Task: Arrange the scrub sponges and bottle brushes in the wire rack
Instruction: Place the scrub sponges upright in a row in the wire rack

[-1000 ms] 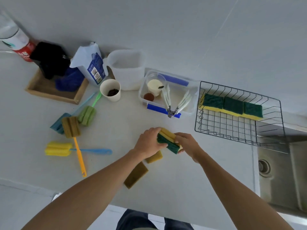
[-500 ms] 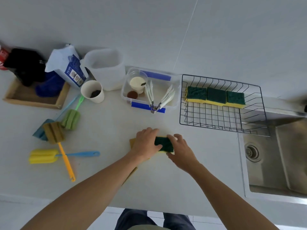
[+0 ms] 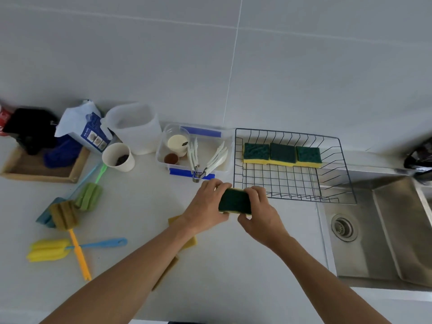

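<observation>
A green-and-yellow scrub sponge [image 3: 235, 202] is held between both hands above the countertop [image 3: 140, 206], just off the wire rack's [image 3: 346, 174] front left corner. The left hand [image 3: 205, 208] is curled round the sponge's left end; the right hand [image 3: 259, 212] is curled round its right end, green face up. Three sponges [image 3: 282, 153] are seen in a row along the rack's back edge, side by side and touching. Two more yellow sponges [image 3: 174, 220] are partly hidden under the left forearm. Four bottle brushes are laid toward the counter's left edge: green [image 3: 88, 197], brown with an orange handle [image 3: 64, 215], yellow with a blue handle [image 3: 48, 249], and a teal one [image 3: 44, 217] partly covered by the brown.
</observation>
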